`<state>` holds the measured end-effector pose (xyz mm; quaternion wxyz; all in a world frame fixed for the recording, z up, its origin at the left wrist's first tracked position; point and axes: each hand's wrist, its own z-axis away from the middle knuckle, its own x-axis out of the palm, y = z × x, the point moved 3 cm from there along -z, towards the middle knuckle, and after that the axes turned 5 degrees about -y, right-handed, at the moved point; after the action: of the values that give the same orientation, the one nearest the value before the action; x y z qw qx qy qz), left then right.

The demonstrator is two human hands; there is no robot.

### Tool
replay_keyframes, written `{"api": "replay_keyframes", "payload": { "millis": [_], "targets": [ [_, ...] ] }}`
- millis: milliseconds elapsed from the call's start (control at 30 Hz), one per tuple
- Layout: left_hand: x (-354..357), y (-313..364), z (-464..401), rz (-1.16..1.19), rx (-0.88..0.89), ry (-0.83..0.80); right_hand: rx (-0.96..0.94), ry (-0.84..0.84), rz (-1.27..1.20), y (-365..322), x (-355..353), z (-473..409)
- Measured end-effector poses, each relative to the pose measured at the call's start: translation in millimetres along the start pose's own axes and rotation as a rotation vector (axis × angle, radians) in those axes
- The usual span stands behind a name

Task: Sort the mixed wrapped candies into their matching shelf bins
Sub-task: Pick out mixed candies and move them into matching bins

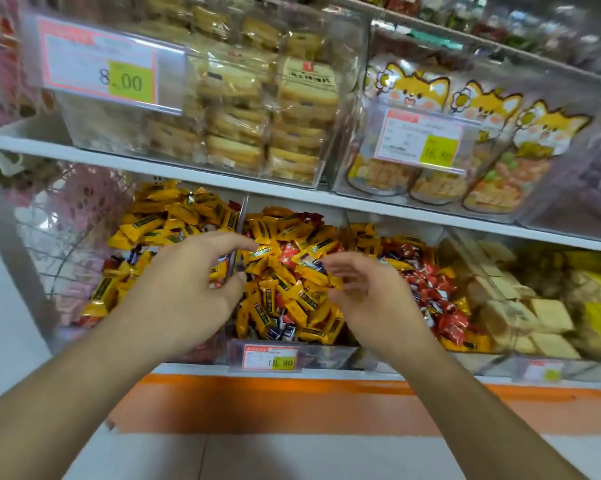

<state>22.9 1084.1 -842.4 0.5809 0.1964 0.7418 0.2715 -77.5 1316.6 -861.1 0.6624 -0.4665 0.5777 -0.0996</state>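
While both arms reach forward, the left hand and right hand hover loose-fingered, empty, over yellow candies.

Upper shelf bins hold wrapped biscuits and fox-print snack bags; an orange floor stripe runs below

clear divider splits heaped candies.

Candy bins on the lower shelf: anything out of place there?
Yes. The middle bin is mostly yellow candies, yet red candies and dark blue ones lie among them. The bin to its right, mostly red, holds stray yellow pieces. Both hands hover above the middle bin.
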Motion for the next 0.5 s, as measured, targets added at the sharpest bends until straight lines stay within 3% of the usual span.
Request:
{"api": "replay_keyframes", "payload": {
  "millis": [167, 333, 500],
  "targets": [
    [41, 31, -7, 0.029, 0.119, -0.08, 0.124, 0.161, 0.192, 58, -68, 1],
    [72, 50, -16, 0.01, 0.145, -0.116, 0.238, 0.074, 0.373, 100, -87, -4],
    [88, 54, -17, 0.026, 0.127, -0.179, 0.175, 0.074, 0.404, 112, -81, -15]
  ]
}}
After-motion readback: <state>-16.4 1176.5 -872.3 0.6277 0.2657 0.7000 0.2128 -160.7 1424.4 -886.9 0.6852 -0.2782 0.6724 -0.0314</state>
